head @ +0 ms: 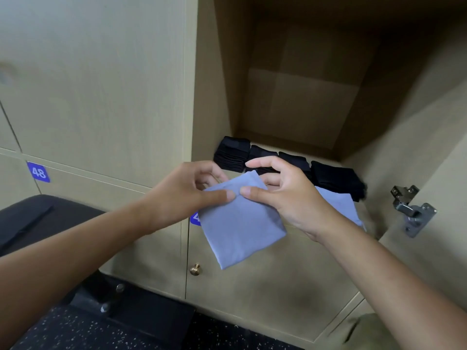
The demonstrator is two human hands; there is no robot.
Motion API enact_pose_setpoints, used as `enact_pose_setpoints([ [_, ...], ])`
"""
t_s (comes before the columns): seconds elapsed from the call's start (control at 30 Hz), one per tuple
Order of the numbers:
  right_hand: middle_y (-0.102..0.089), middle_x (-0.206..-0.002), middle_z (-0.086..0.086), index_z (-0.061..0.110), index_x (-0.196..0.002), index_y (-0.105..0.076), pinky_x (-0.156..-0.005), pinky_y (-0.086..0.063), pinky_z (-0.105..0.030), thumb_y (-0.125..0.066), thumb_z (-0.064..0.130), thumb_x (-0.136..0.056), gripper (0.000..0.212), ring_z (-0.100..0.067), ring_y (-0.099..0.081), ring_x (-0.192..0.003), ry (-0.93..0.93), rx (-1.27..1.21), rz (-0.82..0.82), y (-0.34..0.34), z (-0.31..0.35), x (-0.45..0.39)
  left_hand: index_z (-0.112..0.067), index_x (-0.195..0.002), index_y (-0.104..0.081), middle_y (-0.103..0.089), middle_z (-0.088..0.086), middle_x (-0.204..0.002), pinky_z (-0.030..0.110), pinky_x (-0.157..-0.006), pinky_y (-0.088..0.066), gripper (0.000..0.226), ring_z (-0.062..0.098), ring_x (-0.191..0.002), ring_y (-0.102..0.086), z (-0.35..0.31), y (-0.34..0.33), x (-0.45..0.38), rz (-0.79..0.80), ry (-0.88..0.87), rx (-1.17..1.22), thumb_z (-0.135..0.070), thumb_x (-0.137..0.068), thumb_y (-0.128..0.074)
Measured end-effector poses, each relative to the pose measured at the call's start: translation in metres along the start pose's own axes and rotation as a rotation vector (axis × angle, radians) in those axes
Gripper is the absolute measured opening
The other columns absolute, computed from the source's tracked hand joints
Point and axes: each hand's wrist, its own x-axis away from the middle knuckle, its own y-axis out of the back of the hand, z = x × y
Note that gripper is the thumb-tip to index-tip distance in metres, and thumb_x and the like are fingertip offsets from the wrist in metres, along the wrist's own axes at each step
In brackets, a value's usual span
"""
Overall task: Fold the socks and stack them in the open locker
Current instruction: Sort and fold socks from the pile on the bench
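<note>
Both hands, left hand [199, 190] and right hand [283, 193], are seen pinching a folded blue sock [240, 231] before the open locker [290, 102]; folding is judged complete, placement beside the black socks [290, 165] being required next.

Everything is placed from the row of folded black socks [283, 165] along the front edge of my open beige wooden locker [303, 104]. Behind that row the locker floor lies bare back to the rear wall, and above it the whole cavity is open. The row itself blocks the front lip from the left wall almost to the right. Right of it, a metal door hinge [410, 210] juts from the open door. In front, the folded pale blue sock [240, 231] pinched by my left hand [187, 193] and right hand [290, 195] fills the approach.
</note>
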Motion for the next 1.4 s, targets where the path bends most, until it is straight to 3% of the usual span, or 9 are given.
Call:
enact_pose_setpoints([
  [0.17,-0.077,-0.102,0.004,0.036,-0.126,-0.056,-0.095,-0.057,-0.044,-0.081,0.031,-0.084,0.049,-0.015,-0.074,-0.095,-0.092,0.031,-0.003,0.019,-0.004,0.003,-0.002,-0.096,-0.067,-0.076,0.017,-0.087,0.023,-0.058,-0.053,0.018,0.018,-0.069,-0.069,0.000,-0.010,-0.015,-0.059,0.078,0.175,-0.018,-0.092,-0.074],
  [0.3,-0.077,-0.106,0.004,0.037,-0.125,-0.056,-0.096,-0.054,-0.036,-0.083,0.027,-0.083,0.051,-0.015,-0.073,-0.098,-0.177,0.033,0.005,0.037,-0.010,0.007,-0.003,-0.095,-0.065,-0.074,0.021,-0.089,0.031,-0.065,-0.053,0.019,0.019,-0.070,-0.067,0.002,-0.022,-0.029,-0.153,0.140,0.331,-0.020,-0.093,-0.073],
  [0.5,-0.077,-0.092,-0.009,0.025,-0.124,-0.050,-0.081,-0.055,-0.037,-0.081,0.008,-0.082,0.055,-0.021,-0.067,-0.077,-0.187,-0.204,-0.322,0.057,-0.025,0.004,-0.021,-0.101,-0.059,-0.075,0.016,-0.095,0.040,-0.082,-0.050,0.039,0.022,-0.084,-0.066,-0.001,-0.044,-0.048,-0.206,0.159,0.359,-0.035,-0.074,-0.084],
  [0.63,-0.077,-0.084,-0.003,0.024,-0.106,-0.050,-0.087,-0.055,-0.041,-0.078,0.010,-0.086,0.037,-0.020,-0.064,-0.073,-0.180,-0.181,-0.544,0.069,-0.032,0.005,-0.025,-0.110,-0.043,-0.071,0.000,-0.076,0.024,-0.064,-0.049,0.041,0.013,-0.065,-0.062,-0.004,-0.060,-0.054,-0.025,0.070,0.374,-0.010,-0.090,-0.075],
  [0.77,-0.071,-0.077,0.000,0.019,-0.095,-0.057,-0.075,-0.053,-0.032,-0.065,0.009,-0.095,0.014,-0.018,-0.060,-0.073,-0.169,-0.151,-0.640,0.079,-0.035,0.007,-0.020,-0.106,-0.056,-0.066,-0.001,-0.095,0.019,-0.058,-0.043,0.026,0.005,-0.057,-0.056,-0.009,-0.075,-0.060,-0.014,0.015,0.267,-0.006,-0.091,-0.071],
  [0.9,-0.071,-0.096,-0.002,0.019,-0.104,-0.068,-0.070,-0.051,-0.023,-0.056,0.008,-0.099,0.018,-0.013,-0.062,-0.078,-0.170,-0.041,-0.582,0.088,-0.033,0.015,-0.015,-0.100,-0.064,-0.066,0.001,-0.096,0.026,-0.064,-0.045,0.018,0.008,-0.061,-0.060,-0.010,-0.094,-0.070,-0.064,0.039,0.375,0.000,-0.092,-0.068],
  [1.13,-0.063,-0.120,0.004,0.023,-0.128,-0.065,-0.082,-0.046,-0.022,-0.071,0.010,-0.091,0.040,-0.016,-0.064,-0.105,-0.242,0.191,-0.472,0.105,-0.047,0.027,-0.020,-0.108,-0.070,-0.070,-0.001,-0.105,0.017,-0.068,-0.051,0.020,0.004,-0.070,-0.065,-0.014,-0.128,-0.086,-0.032,0.072,0.371,-0.012,-0.090,-0.076],
  [1.3,-0.062,-0.127,0.002,0.023,-0.135,-0.061,-0.091,-0.044,-0.027,-0.069,0.012,-0.092,0.045,-0.021,-0.061,-0.112,-0.264,0.406,-0.486,0.117,-0.063,0.020,-0.021,-0.113,-0.071,-0.066,-0.001,-0.115,0.032,-0.093,-0.058,0.032,0.019,-0.093,-0.073,-0.012,-0.141,-0.097,0.050,0.074,0.320,-0.015,-0.084,-0.083],
  [1.4,-0.058,-0.139,-0.003,0.021,-0.141,-0.056,-0.092,-0.039,-0.024,-0.065,0.010,-0.095,0.049,-0.025,-0.058,-0.121,-0.290,0.486,-0.477,0.121,-0.072,0.015,-0.018,-0.116,-0.070,-0.069,-0.002,-0.107,0.036,-0.096,-0.058,0.035,0.018,-0.087,-0.075,-0.009,-0.148,-0.103,0.083,0.077,0.302,-0.015,-0.084,-0.083],
])
